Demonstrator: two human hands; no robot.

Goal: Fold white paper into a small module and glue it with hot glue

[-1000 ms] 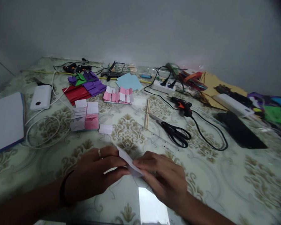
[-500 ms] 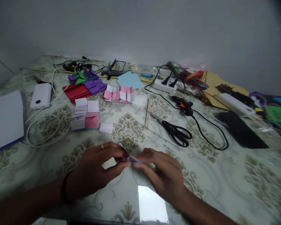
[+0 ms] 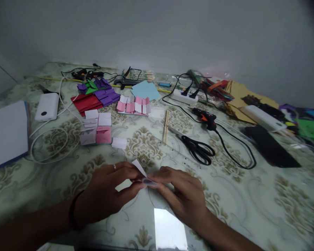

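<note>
Low in the centre of the frame, your left hand and right hand meet fingertip to fingertip, both pinching a small folded white paper piece just above the patterned table. One corner of it sticks up between your thumbs. A ring shows on the left hand and a dark band on that wrist. Above the hands, in the middle of the frame, lie black scissors, with a pair of wooden sticks to their left. Further left sits a cluster of pink and white folded papers, and a white power bank rests at centre left.
</note>
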